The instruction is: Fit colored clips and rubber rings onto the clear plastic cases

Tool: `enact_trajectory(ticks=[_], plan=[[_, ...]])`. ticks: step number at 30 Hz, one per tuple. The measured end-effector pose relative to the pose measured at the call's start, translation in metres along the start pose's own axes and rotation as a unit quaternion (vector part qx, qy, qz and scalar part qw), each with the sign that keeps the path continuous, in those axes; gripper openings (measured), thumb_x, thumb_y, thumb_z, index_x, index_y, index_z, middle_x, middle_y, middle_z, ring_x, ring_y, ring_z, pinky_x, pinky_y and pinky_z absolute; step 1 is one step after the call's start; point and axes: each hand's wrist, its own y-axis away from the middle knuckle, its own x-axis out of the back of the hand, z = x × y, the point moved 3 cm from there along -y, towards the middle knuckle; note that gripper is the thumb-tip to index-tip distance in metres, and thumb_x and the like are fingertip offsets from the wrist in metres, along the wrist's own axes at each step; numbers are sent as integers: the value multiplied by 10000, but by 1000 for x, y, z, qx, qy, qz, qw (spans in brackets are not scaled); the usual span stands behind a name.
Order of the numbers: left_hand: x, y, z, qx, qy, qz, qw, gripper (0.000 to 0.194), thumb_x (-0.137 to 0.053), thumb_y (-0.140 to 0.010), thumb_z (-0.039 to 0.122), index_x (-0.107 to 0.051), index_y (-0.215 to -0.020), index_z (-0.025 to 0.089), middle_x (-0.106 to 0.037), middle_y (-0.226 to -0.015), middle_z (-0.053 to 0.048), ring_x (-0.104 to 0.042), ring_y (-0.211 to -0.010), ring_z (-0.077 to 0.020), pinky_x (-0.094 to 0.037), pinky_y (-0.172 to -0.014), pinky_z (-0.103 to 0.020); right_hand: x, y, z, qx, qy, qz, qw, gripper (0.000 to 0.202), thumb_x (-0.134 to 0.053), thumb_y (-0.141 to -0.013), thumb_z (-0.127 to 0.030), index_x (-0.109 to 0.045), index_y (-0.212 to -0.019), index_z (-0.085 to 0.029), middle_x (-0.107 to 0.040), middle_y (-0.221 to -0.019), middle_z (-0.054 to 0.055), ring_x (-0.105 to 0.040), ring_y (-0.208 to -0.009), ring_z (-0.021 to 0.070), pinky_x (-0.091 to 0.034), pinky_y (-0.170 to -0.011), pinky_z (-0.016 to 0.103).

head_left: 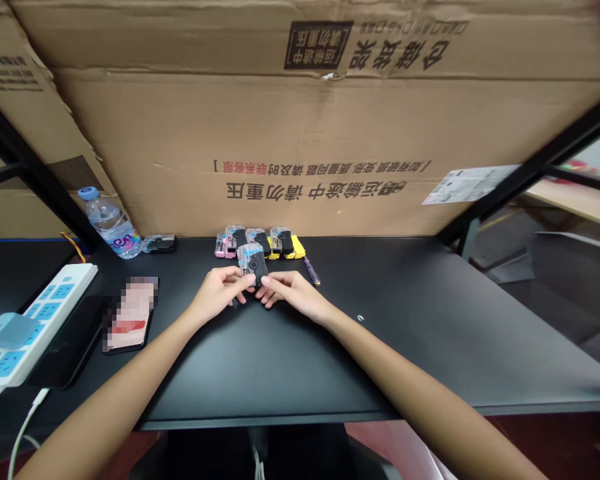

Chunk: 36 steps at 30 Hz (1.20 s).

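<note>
Between my two hands, a small black and clear device with a round knob (255, 264) is held up off the dark table (280, 347). My left hand (223, 291) pinches its lower left side, thumb on the front. On its lower right side rests the thumb of my right hand (293, 292), with the fingers curled below. Just behind stand several similar devices in a row: a pink one (222, 245) at the left, black and clear ones (281, 241) in the middle, and a yellow one (296, 248) at the right.
A purple tool (311, 271) lies right of the row, and a small pale piece (361, 318) further right. At left are a bottle (111, 225), another device (160, 244), a phone (133, 313), a black case (70, 340) and a power strip (47, 310). Cardboard (305, 127) stands behind.
</note>
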Motion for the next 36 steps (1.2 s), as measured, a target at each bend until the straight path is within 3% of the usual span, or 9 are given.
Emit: enact_trajectory(ticks=[3,6,9,12,21,27,32,36], plan=[[-3,-2,-2,-3,3,-14,1000,546,-727,-892,705,-756,-952,163,-830,-918,-124,-709,-613,-165,-454,-480,-225,-1,0,-1,-14,-39,-2,999,497,-856,-854,-621,-771,-861,-132,-779,-836,74,-726,-680,144,-632,-677,286],[-6,-4,-5,-32,2,-11,999,590,-587,-985,713,-764,-1110,165,-837,-1062,-149,-762,-728,-197,-525,-557,-263,5,-7,0,-7,-106,64,992,485,-868,-841,-613,-734,-829,-147,-753,-792,56,-676,-621,124,-607,-623,270],[-3,-7,-5,-95,-66,18,993,472,-569,-1042,588,-721,-1266,202,-806,-1273,-140,-797,-1025,-251,-615,-831,-362,18,-16,2,4,-137,146,980,451,-860,-856,-596,-718,-846,-168,-741,-760,62,-646,-606,138,-600,-596,277],[-1,-9,-6,-151,-165,20,974,420,-615,-1036,448,-648,-1399,237,-729,-1446,-121,-734,-1245,-277,-574,-1033,-449,28,-25,4,12,-139,179,974,417,-835,-889,-592,-713,-886,-193,-739,-751,70,-641,-610,156,-611,-597,295],[-1,-22,-17,-176,-234,-14,956,522,-620,-997,311,-553,-1513,276,-611,-1590,-124,-709,-1227,-275,-545,-1079,-510,34,-34,6,1,-175,139,975,411,-870,-882,-559,-704,-857,-183,-749,-791,56,-652,-620,127,-618,-608,265],[-2,-28,-17,-189,-240,-19,952,499,-611,-985,263,-569,-1483,264,-610,-1585,-121,-719,-1145,-242,-540,-1093,-502,37,-39,11,26,-130,209,969,422,-849,-901,-550,-767,-934,-137,-727,-693,49,-636,-546,120,-604,-541,250],[-3,-27,-17,-190,-250,-13,949,476,-617,-984,282,-588,-1458,261,-661,-1514,-114,-722,-1151,-246,-561,-1061,-481,30,-39,10,55,-95,219,969,428,-827,-890,-553,-764,-993,-143,-750,-758,66,-674,-594,133,-623,-560,261],[-1,-21,-15,-186,-246,-22,951,434,-598,-996,307,-613,-1425,242,-719,-1420,-123,-733,-1139,-252,-577,-978,-430,33,-28,1,76,-32,234,969,385,-783,-875,-518,-764,-1008,-156,-713,-720,38,-625,-545,142,-564,-494,280]])
